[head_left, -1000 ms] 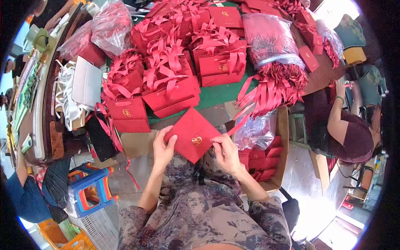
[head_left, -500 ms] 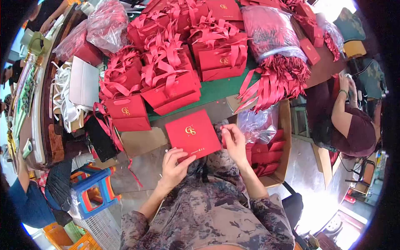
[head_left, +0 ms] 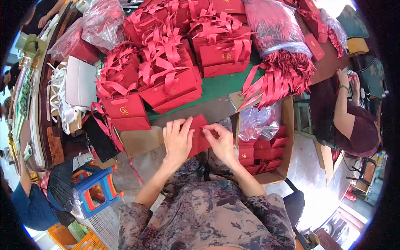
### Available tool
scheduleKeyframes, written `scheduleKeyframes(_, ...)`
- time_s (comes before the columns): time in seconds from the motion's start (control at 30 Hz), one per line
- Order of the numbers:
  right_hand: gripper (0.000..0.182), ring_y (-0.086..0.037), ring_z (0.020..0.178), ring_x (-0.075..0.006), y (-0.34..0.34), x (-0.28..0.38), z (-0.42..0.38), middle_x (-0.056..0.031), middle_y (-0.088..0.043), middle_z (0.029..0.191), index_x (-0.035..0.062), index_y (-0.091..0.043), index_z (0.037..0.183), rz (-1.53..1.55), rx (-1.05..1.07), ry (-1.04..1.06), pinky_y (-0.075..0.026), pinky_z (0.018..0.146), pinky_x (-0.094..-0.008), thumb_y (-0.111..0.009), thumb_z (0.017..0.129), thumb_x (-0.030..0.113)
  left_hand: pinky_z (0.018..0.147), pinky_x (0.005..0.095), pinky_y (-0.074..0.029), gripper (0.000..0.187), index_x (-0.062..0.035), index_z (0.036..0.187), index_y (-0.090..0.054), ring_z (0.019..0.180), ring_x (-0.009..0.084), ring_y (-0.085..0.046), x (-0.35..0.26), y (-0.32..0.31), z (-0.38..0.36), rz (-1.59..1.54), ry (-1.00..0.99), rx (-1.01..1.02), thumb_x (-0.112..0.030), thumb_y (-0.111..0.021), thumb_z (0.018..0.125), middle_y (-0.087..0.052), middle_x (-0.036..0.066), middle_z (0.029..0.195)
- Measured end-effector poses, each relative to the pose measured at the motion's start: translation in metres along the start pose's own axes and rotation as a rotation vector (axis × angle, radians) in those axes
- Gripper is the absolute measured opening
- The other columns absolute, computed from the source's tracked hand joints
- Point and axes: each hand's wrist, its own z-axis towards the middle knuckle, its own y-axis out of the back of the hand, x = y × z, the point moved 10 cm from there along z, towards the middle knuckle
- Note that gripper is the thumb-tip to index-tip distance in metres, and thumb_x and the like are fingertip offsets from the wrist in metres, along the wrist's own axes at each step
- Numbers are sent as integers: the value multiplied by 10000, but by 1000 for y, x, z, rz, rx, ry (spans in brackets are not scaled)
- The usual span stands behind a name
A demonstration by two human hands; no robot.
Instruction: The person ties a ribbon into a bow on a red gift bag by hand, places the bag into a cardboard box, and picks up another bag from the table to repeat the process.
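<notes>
Over my lap, a small red paper gift bag point(head_left: 199, 146) is turned partly edge-on, and its gold print no longer shows. My left hand point(head_left: 178, 141) is wrapped over its left side, hiding that part. Thumb and finger of my right hand point(head_left: 221, 143) pinch at its upper right side; whether a ribbon end is also between them I cannot make out. Beyond my hands, red gift bags point(head_left: 173, 89) with ribbon handles stand in rows on the green table surface point(head_left: 216, 89). A bundle of red ribbons point(head_left: 277, 81) spills from a plastic bag point(head_left: 277, 31) on the right.
An open cardboard box point(head_left: 288, 143) beside my right arm holds several red bags and clear plastic. At the left are a white box point(head_left: 80, 83), white ribbons point(head_left: 58, 89) and blue stools point(head_left: 93, 187). Other people sit at both sides; one wears a maroon sleeve point(head_left: 358, 129).
The bag has turned from facing me with its logo to nearly edge-on. My left hand has moved up from its lower edge onto its left side, while my right hand has shifted slightly left.
</notes>
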Motion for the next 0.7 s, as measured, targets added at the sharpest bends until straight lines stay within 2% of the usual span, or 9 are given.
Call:
scheduleKeyframes(0.1,145,-705,795,-295,-5,-6,0,-174,-706,916,-10,-710,1010,48,14,-44,-544,717,-354,-689,901,84,794,396,-424,463,-111,1230,-681,982,259,-560,-1,3,-7,-4,-11,-88,-114,-785,779,-618,43,1052)
scheduleKeyframes(0.23,120,-705,789,-288,-6,6,-1,-174,-703,916,-7,-689,993,20,-2,5,-543,679,-345,-682,899,67,803,398,-437,406,-99,1168,-692,931,262,-574,1,5,-11,-47,-30,-142,-103,-788,774,-635,49,995)
scheduleKeyframes(0.3,111,-705,783,-285,-9,14,-1,-173,-702,915,-5,-680,985,1,3,26,-542,660,-340,-680,896,61,775,398,-462,306,-74,1049,-674,876,271,-584,11,6,-5,-180,41,-153,-80,-790,766,-637,75,918)
scheduleKeyframes(0.37,86,-709,793,-156,-17,16,-2,-132,-720,892,-29,-672,975,10,18,1,-545,661,-291,-662,916,33,756,399,-474,272,-63,996,-647,859,277,-588,18,3,1,-207,102,-79,-69,-789,763,-631,88,892)
scheduleKeyframes(0.4,86,-709,793,-156,-19,14,-1,-132,-720,892,-29,-672,975,12,19,-1,-545,661,-291,-662,916,33,737,399,-485,247,-53,943,-621,842,283,-593,24,-2,4,-236,164,-8,-58,-787,761,-626,102,865)
scheduleKeyframes(0.43,86,-706,777,-216,-19,15,1,-150,-707,893,-13,-666,959,7,1,36,-542,640,-317,-673,894,43,681,402,-488,255,-49,919,-590,779,289,-596,24,-1,6,-239,147,3,-52,-787,757,-612,107,850)
scheduleKeyframes(0.47,90,-704,761,-277,-19,17,2,-167,-695,894,3,-661,942,1,-19,75,-538,619,-342,-683,872,54,681,402,-488,255,-49,919,-590,779,289,-596,23,1,7,-238,146,4,-52,-787,757,-612,107,850)
scheduleKeyframes(0.53,88,-702,749,-277,-20,16,3,-166,-693,880,2,-659,929,1,-22,63,-539,621,-346,-687,863,53,670,392,-506,251,-50,949,-607,743,282,-616,24,-1,7,-280,208,53,-47,-782,768,-623,107,853)
scheduleKeyframes(0.7,93,-699,713,-277,-20,18,8,-165,-691,843,-1,-653,889,-29,-8,20,-541,623,-361,-700,828,50,689,361,-537,223,-61,1000,-664,770,255,-659,28,-6,7,-351,251,62,-31,-755,799,-656,114,878)
